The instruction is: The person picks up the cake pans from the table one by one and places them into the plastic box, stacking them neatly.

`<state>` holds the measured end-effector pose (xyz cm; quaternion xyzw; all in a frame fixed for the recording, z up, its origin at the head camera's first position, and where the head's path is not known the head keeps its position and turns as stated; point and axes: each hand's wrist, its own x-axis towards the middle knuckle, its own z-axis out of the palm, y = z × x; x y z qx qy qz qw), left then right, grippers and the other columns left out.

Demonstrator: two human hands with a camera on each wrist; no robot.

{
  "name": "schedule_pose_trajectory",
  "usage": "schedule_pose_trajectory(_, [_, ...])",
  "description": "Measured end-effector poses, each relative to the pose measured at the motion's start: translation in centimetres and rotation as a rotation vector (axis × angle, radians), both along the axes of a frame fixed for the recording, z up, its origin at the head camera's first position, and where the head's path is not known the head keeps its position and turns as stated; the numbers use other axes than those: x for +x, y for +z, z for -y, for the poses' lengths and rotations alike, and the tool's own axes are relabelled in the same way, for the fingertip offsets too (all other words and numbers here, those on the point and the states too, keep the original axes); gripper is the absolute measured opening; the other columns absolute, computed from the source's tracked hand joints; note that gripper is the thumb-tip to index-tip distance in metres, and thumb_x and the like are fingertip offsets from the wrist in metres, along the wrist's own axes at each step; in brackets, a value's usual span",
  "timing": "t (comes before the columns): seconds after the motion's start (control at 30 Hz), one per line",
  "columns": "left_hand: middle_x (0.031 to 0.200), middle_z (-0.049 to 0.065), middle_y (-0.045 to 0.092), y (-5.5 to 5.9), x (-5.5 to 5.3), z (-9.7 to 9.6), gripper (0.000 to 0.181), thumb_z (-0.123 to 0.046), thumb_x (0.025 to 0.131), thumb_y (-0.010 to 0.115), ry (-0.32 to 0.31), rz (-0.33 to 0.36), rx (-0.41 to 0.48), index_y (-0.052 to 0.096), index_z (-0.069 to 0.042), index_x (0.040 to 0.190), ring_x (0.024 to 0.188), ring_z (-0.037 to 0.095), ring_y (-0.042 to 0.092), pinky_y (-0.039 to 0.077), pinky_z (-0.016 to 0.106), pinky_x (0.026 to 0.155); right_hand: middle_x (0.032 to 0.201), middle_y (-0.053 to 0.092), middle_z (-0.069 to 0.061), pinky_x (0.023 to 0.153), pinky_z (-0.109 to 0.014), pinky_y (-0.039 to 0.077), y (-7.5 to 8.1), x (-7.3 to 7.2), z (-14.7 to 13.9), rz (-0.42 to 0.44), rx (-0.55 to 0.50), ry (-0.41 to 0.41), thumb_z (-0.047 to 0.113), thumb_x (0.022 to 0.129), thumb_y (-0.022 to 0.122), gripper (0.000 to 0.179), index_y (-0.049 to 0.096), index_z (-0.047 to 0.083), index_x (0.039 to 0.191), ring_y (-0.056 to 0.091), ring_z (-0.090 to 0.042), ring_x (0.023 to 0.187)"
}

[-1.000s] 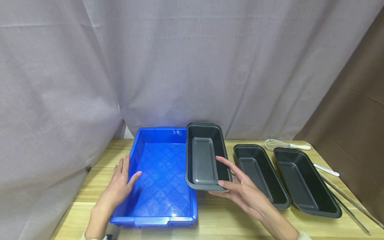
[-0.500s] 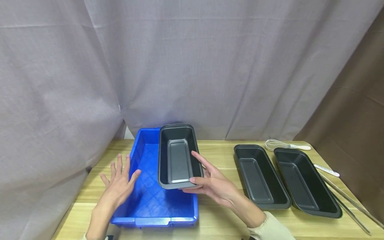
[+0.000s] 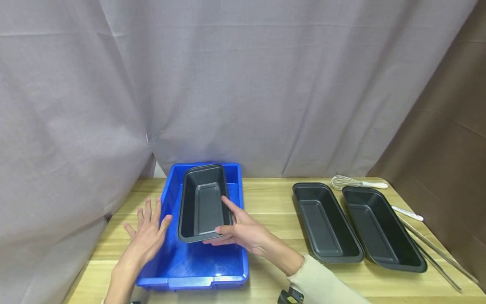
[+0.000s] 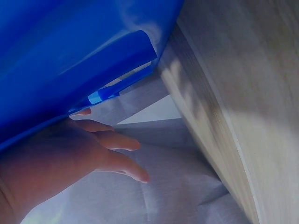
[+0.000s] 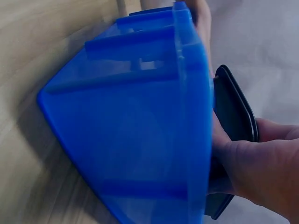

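Observation:
My right hand (image 3: 241,230) grips a dark grey loaf pan (image 3: 206,207) by its near right corner, thumb over the rim and fingers underneath. The pan is tilted a little and overlaps the inside of a blue plastic bin (image 3: 190,282) in the head view. In the right wrist view the pan (image 5: 233,105) shows just past the bin's upper edge, and the bin wall hides part of the hand. My left hand (image 3: 146,238) lies at the bin's left rim with fingers spread; the left wrist view shows its fingers (image 4: 119,140) beside the bin's wall (image 4: 70,51).
Two more loaf pans, one nearer (image 3: 328,226) and one farther right (image 3: 383,232), stand on the wooden table (image 3: 273,211). A whisk (image 3: 358,183) lies behind them. A white-handled utensil (image 3: 408,213) and metal rods (image 3: 436,264) lie at the right edge. Grey curtain (image 3: 228,84) hangs behind.
My right hand has carried the loaf pan leftward from the bin's right side to over the bin. The left hand's fingers have spread wider, staying at the left rim.

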<state>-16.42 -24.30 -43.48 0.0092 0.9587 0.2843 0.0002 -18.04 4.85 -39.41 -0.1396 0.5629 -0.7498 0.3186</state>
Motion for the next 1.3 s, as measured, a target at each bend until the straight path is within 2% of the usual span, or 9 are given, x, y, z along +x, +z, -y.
schedule_pose_trajectory(0.3, [0.177, 0.038, -0.009, 0.0, 0.1, -0.1, 0.079, -0.049, 0.120, 0.027, -0.001, -0.009, 0.012, 0.008, 0.006, 0.173, 0.159, 0.070, -0.010, -0.016, 0.093, 0.111, 0.148, 0.051, -0.050, 0.114, -0.073, 0.045, -1.6, -0.7, 2.1, -0.001, 0.084, -0.006, -0.018, 0.102, 0.048, 0.100, -0.016, 0.009, 0.174, 0.062, -0.066, 0.126])
schedule_pose_trajectory(0.57, [0.178, 0.038, -0.009, 0.0, 0.0, 0.0, 0.079, -0.050, 0.120, 0.028, 0.002, 0.006, 0.005, 0.008, 0.005, 0.173, 0.159, 0.070, -0.009, -0.019, 0.091, 0.112, 0.146, 0.054, -0.049, 0.111, -0.068, 0.051, -2.3, -1.2, 3.1, -0.025, 0.183, 0.012, -0.015, 0.104, 0.052, 0.099, -0.016, 0.005, 0.173, 0.067, -0.063, 0.122])
schedule_pose_trajectory(0.73, [0.177, 0.038, -0.008, 0.0, 0.0, 0.0, 0.077, -0.047, 0.120, 0.030, 0.004, 0.007, 0.006, 0.009, 0.005, 0.173, 0.159, 0.070, -0.007, -0.019, 0.092, 0.111, 0.167, 0.024, -0.050, 0.114, -0.059, 0.052, -2.1, -1.4, 3.7, -0.091, 0.374, 0.070, -0.010, 0.107, 0.057, 0.097, -0.015, -0.001, 0.172, 0.075, -0.056, 0.113])
schedule_pose_trajectory(0.83, [0.177, 0.038, -0.008, 0.0, 0.0, -0.1, 0.076, -0.045, 0.120, 0.031, 0.001, 0.010, 0.010, 0.008, 0.005, 0.173, 0.159, 0.070, -0.007, -0.019, 0.092, 0.111, 0.162, 0.037, -0.048, 0.122, -0.053, 0.045, -1.7, -1.3, 3.9, -0.164, 0.509, 0.095, -0.005, 0.108, 0.061, 0.095, -0.009, -0.004, 0.173, 0.080, -0.049, 0.102])
schedule_pose_trajectory(0.93, [0.177, 0.038, -0.009, -0.1, 0.0, -0.2, 0.076, -0.045, 0.120, 0.030, -0.003, 0.014, 0.014, 0.008, 0.005, 0.173, 0.159, 0.070, -0.007, -0.019, 0.092, 0.111, 0.148, 0.057, -0.043, 0.132, -0.050, 0.031, -1.3, -1.2, 4.0, -0.230, 0.634, 0.101, 0.001, 0.107, 0.066, 0.096, -0.003, -0.006, 0.173, 0.083, -0.042, 0.091])
schedule_pose_trajectory(1.03, [0.178, 0.038, -0.009, -0.1, 0.0, -0.1, 0.077, -0.046, 0.120, 0.029, -0.001, 0.014, 0.015, 0.007, 0.005, 0.173, 0.159, 0.070, -0.007, -0.019, 0.092, 0.111, 0.161, 0.045, -0.041, 0.136, -0.050, 0.022, -1.2, -1.2, 4.0, -0.312, 0.759, 0.106, 0.008, 0.107, 0.071, 0.096, 0.002, -0.007, 0.173, 0.084, -0.035, 0.084])
schedule_pose_trajectory(1.13, [0.178, 0.038, -0.008, -0.1, 0.1, 0.0, 0.077, -0.046, 0.120, 0.029, 0.000, 0.010, 0.017, 0.007, 0.005, 0.173, 0.159, 0.070, -0.007, -0.019, 0.092, 0.112, 0.173, 0.026, -0.039, 0.136, -0.050, 0.021, -1.0, -1.2, 4.0, -0.405, 0.890, 0.120, 0.016, 0.107, 0.073, 0.095, 0.008, -0.010, 0.172, 0.084, -0.025, 0.079])
schedule_pose_trajectory(1.27, [0.178, 0.038, -0.007, 0.0, 0.1, 0.0, 0.077, -0.047, 0.120, 0.029, 0.002, 0.006, 0.016, 0.006, 0.004, 0.174, 0.159, 0.070, -0.007, -0.019, 0.091, 0.112, 0.170, 0.035, -0.038, 0.133, -0.050, 0.029, -1.0, -1.1, 4.3, -0.485, 1.022, 0.128, 0.023, 0.107, 0.074, 0.094, 0.015, -0.011, 0.171, 0.082, -0.018, 0.074])
schedule_pose_trajectory(1.3, [0.178, 0.038, -0.007, 0.0, 0.1, 0.0, 0.077, -0.047, 0.121, 0.029, 0.002, 0.005, 0.015, 0.006, 0.004, 0.173, 0.160, 0.070, -0.006, -0.019, 0.091, 0.112, 0.169, 0.038, -0.037, 0.132, -0.049, 0.031, -0.9, -1.1, 4.3, -0.498, 1.051, 0.130, 0.024, 0.107, 0.074, 0.093, 0.016, -0.011, 0.170, 0.082, -0.017, 0.080])
